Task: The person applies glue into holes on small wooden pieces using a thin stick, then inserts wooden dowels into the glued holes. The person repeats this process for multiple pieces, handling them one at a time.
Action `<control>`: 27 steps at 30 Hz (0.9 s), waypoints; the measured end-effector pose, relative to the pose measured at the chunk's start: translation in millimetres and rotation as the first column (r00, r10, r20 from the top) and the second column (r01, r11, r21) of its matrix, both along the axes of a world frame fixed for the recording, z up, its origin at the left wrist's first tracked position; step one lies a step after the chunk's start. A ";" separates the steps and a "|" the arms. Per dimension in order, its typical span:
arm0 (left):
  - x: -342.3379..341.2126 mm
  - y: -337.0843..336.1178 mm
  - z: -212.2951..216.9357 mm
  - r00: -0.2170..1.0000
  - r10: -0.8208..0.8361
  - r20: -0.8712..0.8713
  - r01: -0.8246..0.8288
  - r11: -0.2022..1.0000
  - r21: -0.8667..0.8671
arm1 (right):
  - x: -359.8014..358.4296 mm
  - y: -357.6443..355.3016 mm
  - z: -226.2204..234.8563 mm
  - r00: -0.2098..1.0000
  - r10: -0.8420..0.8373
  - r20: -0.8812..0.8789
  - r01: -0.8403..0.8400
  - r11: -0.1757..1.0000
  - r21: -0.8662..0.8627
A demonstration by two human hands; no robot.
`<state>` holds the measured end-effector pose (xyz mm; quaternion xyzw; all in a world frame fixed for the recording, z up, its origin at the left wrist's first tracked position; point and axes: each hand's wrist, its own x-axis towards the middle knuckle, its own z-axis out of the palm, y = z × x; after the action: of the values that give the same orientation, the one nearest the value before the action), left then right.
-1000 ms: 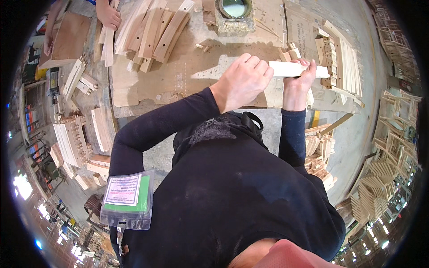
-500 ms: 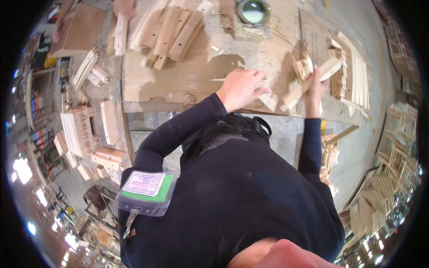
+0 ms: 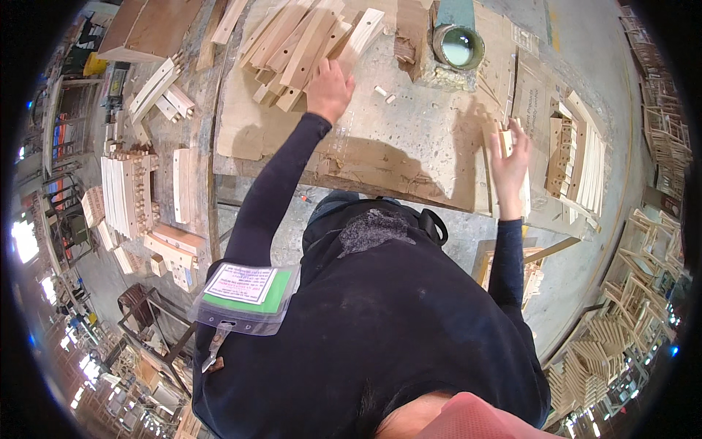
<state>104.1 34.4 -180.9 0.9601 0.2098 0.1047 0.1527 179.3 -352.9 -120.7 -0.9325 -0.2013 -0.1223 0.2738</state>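
My left hand (image 3: pixel 330 94) reaches to the pile of pale wooden bars at the upper left of the table. Its fingers are curled round the lower end of the rightmost wooden bar (image 3: pixel 363 35). At the right of the table, my right hand (image 3: pixel 510 167) is raised with thumb and fingers apart. Just behind its fingertips are small pale wood pieces (image 3: pixel 505 137), partly hidden by the hand; I see no firm grip on them. Two short dowels (image 3: pixel 385 95) lie on the cardboard-covered tabletop (image 3: pixel 380 139) between my hands.
A round pot of whitish liquid (image 3: pixel 458 48) stands at the back. Stacked curved slats (image 3: pixel 589 168) fill the right table edge. To the left are bars with dowels (image 3: pixel 130 194), a brown wooden box (image 3: pixel 146 29) and more loose bars. Stacked wooden frames (image 3: pixel 596 366) stand beyond, at the lower right.
My left hand has swung from mid-table up and left onto the bar pile. The drilled bar in my right hand has been let go, and its fingers have spread. The view has shifted slightly.
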 end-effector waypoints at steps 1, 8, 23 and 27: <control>-12.1 -7.2 2.4 0.998 0.017 0.056 -0.011 0.994 -0.105 | -10.7 21.2 9.1 0.986 0.039 -0.164 -0.024 0.995 0.093; -97.7 -112.1 47.3 0.926 0.024 0.378 0.268 0.663 -0.699 | -60.5 153.7 5.5 0.630 0.491 -0.602 -0.030 0.789 0.613; 114.0 -26.2 -37.5 0.834 -0.540 0.110 0.549 0.831 -0.089 | -76.3 88.5 41.8 0.592 0.199 -0.781 -0.052 0.977 0.209; 125.0 -34.7 -63.5 0.809 -0.587 0.028 0.585 0.809 0.062 | -92.7 76.1 44.2 0.600 0.207 -0.772 0.037 0.957 0.286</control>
<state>229.1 -0.3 -244.4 0.9788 -0.1028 0.0798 0.1583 86.6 -276.8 -76.4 -0.8312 -0.0844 0.2918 0.4657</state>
